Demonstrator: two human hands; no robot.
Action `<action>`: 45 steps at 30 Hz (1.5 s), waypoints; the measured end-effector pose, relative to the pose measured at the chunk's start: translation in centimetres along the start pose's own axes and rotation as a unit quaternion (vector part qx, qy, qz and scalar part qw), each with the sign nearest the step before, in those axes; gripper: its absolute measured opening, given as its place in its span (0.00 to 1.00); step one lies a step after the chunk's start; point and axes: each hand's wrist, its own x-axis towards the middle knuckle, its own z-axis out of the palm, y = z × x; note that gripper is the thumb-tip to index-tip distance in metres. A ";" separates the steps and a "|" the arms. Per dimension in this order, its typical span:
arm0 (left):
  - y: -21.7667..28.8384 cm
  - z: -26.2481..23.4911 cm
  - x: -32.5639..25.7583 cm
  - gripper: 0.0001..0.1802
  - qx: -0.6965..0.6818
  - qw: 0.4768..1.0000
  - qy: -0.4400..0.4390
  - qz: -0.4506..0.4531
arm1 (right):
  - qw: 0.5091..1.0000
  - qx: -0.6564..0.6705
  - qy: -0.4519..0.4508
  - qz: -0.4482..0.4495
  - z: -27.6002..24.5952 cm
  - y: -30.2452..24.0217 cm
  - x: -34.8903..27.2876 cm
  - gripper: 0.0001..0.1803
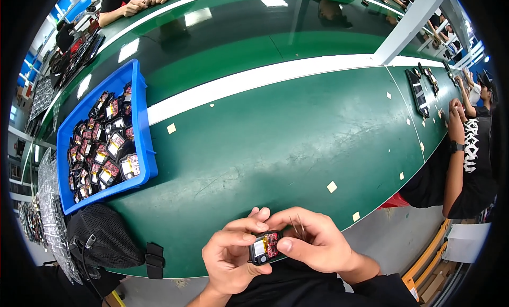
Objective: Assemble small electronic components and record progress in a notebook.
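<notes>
Near the table's front edge, my left hand [229, 254] grips an opened watch-like device [264, 247] by its black case. Its inside faces up, with a silvery battery, yellow tape and a red circuit board. My right hand [316, 242] is closed around a pair of thin metal tweezers [298, 227], whose two prongs stick up between thumb and fingers. That thumb lies close against the device's right side; whether it touches the board I cannot tell. At the left, a blue bin [144, 124] holds many similar opened devices [108, 172].
A black mesh bag [103, 237] sits at the table's left front corner. Small pale stickers [332, 187] dot the green table [254, 143]. A white rail [265, 71] borders a green conveyor belt [238, 37]. Co-workers sit across and at right, near a black tray [418, 94].
</notes>
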 end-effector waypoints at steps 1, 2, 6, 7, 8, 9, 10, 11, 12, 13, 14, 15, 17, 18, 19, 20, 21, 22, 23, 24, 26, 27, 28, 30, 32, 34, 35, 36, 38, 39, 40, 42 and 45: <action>0.0 -0.1 -0.2 0.30 0.007 1.000 -0.009 0.009 | 1.000 0.000 -0.001 0.001 0.1 0.2 0.1 0.13; 0.0 -0.1 -0.2 0.30 0.007 1.000 -0.007 0.013 | 0.997 0.070 -0.032 0.023 0.0 0.5 0.3 0.12; -0.1 -0.4 -0.2 0.29 0.017 0.999 -0.023 0.026 | 0.983 0.162 -0.073 0.038 -0.3 0.9 0.3 0.10; 0.0 -0.3 -0.2 0.29 0.022 0.999 -0.025 0.022 | 0.983 0.165 -0.073 0.032 -0.3 1.0 0.2 0.10; 0.0 -0.3 -0.2 0.28 0.025 0.999 -0.028 0.017 | 0.983 0.164 -0.072 0.031 -0.3 1.0 0.2 0.10; 0.0 -0.3 -0.1 0.28 0.024 0.999 -0.029 0.018 | 0.982 0.171 -0.070 0.036 -0.3 1.0 0.2 0.10; 0.0 -0.3 -0.2 0.28 0.025 0.999 -0.031 0.018 | 0.980 0.180 -0.069 0.041 -0.2 1.0 0.1 0.09; 0.0 -0.3 -0.2 0.28 0.027 0.999 -0.033 0.019 | 0.980 0.180 -0.069 0.041 -0.3 1.1 0.1 0.09; 0.1 -0.3 -0.2 0.28 0.027 0.999 -0.033 0.020 | 0.978 0.193 -0.075 0.035 -0.4 1.3 0.1 0.09; 0.1 -0.3 -0.2 0.28 0.035 0.999 -0.035 0.014 | 0.975 0.206 -0.081 0.029 -0.4 1.5 0.1 0.09; 0.2 -0.3 -0.2 0.28 0.042 0.998 -0.037 0.009 | 0.975 0.206 -0.081 0.028 -0.3 1.5 0.1 0.09; 0.2 -0.3 -0.3 0.28 0.043 0.998 -0.037 0.010 | 0.976 0.204 -0.075 0.029 -0.2 1.4 0.0 0.09; 0.2 -0.3 -0.3 0.28 0.040 0.999 -0.037 0.006 | 0.976 0.202 -0.072 0.029 -0.3 1.5 0.2 0.09; 0.3 -0.2 -0.3 0.28 0.042 0.998 -0.037 0.007 | 0.975 0.201 -0.086 0.032 -0.6 1.7 0.3 0.10; 0.4 -0.1 -0.3 0.28 0.042 0.998 -0.035 0.007 | 0.974 0.201 -0.099 0.035 -0.7 1.9 0.4 0.10; 0.4 0.0 -0.3 0.28 0.042 0.999 -0.033 0.007 | 0.974 0.202 -0.100 0.034 -0.8 1.8 0.4 0.10; 0.4 0.0 -0.3 0.28 0.044 0.998 -0.033 0.006 | 0.976 0.192 -0.094 0.036 -0.8 1.6 0.4 0.11; 0.3 0.1 -0.3 0.28 0.031 0.999 -0.024 -0.002 | 0.979 0.181 -0.088 0.038 -0.8 1.5 0.4 0.11; 0.3 0.2 -0.3 0.28 0.018 1.000 -0.014 -0.010 | 0.979 0.183 -0.087 0.038 -0.9 1.6 0.3 0.11; 0.3 0.2 -0.3 0.28 0.019 1.000 -0.014 -0.011 | 0.981 0.170 -0.091 0.031 -1.0 1.7 0.3 0.12; 0.3 0.1 -0.3 0.29 0.036 0.999 -0.028 -0.001 | 0.983 0.159 -0.094 0.024 -1.0 1.8 0.2 0.13; 0.2 0.0 -0.3 0.29 0.036 0.999 -0.028 -0.002 | 0.994 0.077 -0.075 0.004 -0.8 1.8 0.1 0.14; 0.2 -0.1 -0.3 0.29 0.032 0.999 -0.022 -0.004 | 0.998 -0.004 -0.058 -0.014 -0.7 1.8 0.2 0.15; 0.2 -0.3 -0.3 0.30 0.029 0.999 -0.013 -0.005 | 0.988 -0.116 -0.043 -0.091 -1.0 1.3 0.5 0.15; 0.1 -0.1 0.0 0.31 0.010 1.000 0.008 -0.009 | 0.939 -0.263 -0.006 -0.221 -1.1 1.4 0.9 0.18; 0.1 0.0 0.1 0.31 0.009 0.999 0.031 -0.014 | 0.931 -0.309 -0.004 -0.193 -0.8 0.1 0.3 0.19; 0.2 0.0 0.1 0.31 0.008 0.998 0.052 -0.019 | 0.921 -0.354 -0.003 -0.166 -0.7 -0.3 0.2 0.20; 0.2 0.4 0.1 0.35 0.040 0.994 0.097 -0.029 | 0.892 -0.394 0.033 -0.219 -0.6 0.5 0.4 0.19; 0.2 0.1 0.0 0.34 0.008 0.997 0.078 -0.028 | 0.878 -0.419 0.054 -0.226 -1.0 0.6 0.3 0.18; 0.2 0.1 0.0 0.33 -0.021 0.998 0.059 -0.027 | 0.862 -0.442 0.074 -0.234 -1.2 0.6 0.2 0.17; 0.3 0.0 -0.1 0.33 -0.020 0.998 0.061 -0.027 | 0.846 -0.465 0.085 -0.248 -1.3 0.5 0.6 0.18; 0.3 -0.1 -0.1 0.33 -0.023 0.999 0.040 -0.029 | 0.835 -0.479 0.072 -0.261 -1.7 0.4 0.9 0.18; 0.2 -0.2 0.0 0.33 0.002 0.999 0.031 -0.019 | 0.824 -0.490 0.056 -0.279 -1.8 0.7 1.2 0.19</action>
